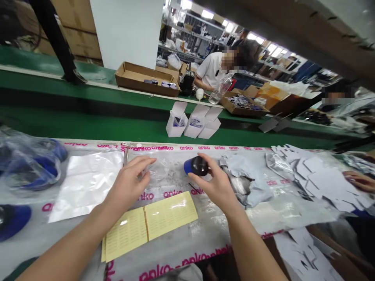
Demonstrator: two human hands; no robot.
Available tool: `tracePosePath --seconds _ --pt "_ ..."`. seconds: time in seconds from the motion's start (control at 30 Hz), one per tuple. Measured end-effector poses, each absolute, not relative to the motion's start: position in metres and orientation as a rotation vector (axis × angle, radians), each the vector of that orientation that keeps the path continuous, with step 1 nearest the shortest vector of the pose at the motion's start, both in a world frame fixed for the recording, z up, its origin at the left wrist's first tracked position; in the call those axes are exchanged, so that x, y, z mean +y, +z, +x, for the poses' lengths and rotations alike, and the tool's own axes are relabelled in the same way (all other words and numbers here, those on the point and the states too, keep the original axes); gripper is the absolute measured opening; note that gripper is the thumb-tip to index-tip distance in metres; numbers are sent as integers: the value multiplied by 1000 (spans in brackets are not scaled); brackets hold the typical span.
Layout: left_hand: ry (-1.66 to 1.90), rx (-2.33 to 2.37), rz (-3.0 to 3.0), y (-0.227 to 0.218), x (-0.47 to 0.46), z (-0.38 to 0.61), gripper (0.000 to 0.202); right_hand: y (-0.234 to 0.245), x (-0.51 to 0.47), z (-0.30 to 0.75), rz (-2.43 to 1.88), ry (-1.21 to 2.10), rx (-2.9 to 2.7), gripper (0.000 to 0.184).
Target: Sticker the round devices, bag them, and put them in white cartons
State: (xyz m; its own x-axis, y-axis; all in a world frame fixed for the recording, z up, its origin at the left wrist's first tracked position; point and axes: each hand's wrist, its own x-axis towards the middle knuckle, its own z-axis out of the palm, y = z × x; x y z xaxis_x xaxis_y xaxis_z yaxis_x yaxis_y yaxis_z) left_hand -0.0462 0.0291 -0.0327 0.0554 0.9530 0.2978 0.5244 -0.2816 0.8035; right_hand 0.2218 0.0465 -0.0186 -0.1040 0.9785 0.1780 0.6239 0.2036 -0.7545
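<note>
My right hand (218, 183) grips a small blue device with a glossy black rounded end (200, 166) between thumb and fingers, just above the plastic-covered bench. My left hand (130, 181) is held out with thumb and fingers apart and nothing between them. Close to its fingertips lies a crumpled clear plastic bag (159, 167). Below my hands are yellow printed label sheets (171, 214) with a brown band across them. A stack of flat white bags (88, 179) lies left of my left hand. Another blue and black device (14, 220) sits at the left edge.
Bagged blue devices (38, 164) lie at the left. Beyond the bench, several open white boxes (177, 127) stand on a green surface (123, 127). Torn grey plastic (258, 187) and a pile of white cut cards (322, 177) are at right, by another person's hand (360, 180).
</note>
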Motion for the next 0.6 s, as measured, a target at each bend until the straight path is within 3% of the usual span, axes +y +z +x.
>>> tracePosePath --seconds 0.2,0.4,0.6 --pt "1112 1450 1859 -33 30 -42 37 4 25 186 -1088 1201 -1780 58" --pt "1118 1453 1860 -33 29 -42 38 -6 27 174 -1093 1247 -1707 58" --pt "1129 1437 1873 -34 29 -42 39 -4 27 181 -1068 1552 -1595 65"
